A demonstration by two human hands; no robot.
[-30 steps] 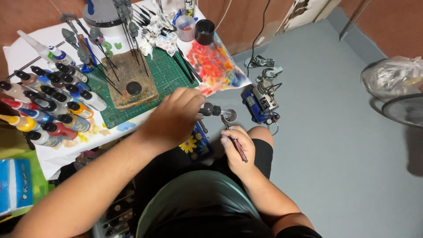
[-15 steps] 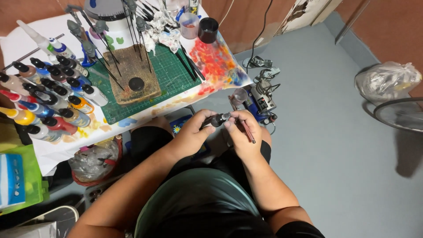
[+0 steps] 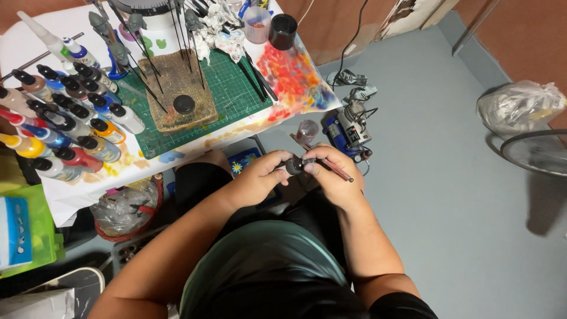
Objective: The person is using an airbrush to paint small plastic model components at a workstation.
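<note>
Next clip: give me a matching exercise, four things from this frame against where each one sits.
Things:
1. small dark bottle
2. thin brush
3. green cutting mat
4. clear plastic bag

Places:
A. on the grey floor, far right
B. in the right hand
C. on the table, under a brown block
D. between both hands, left hand gripping it

Pairs: 1-D, 2-B, 3-C, 4-A

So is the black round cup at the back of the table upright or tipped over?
Upright. The black cup stands on its base by the paint-smeared paper, its round open mouth facing up at the camera. Whether it holds anything cannot be told.
</note>
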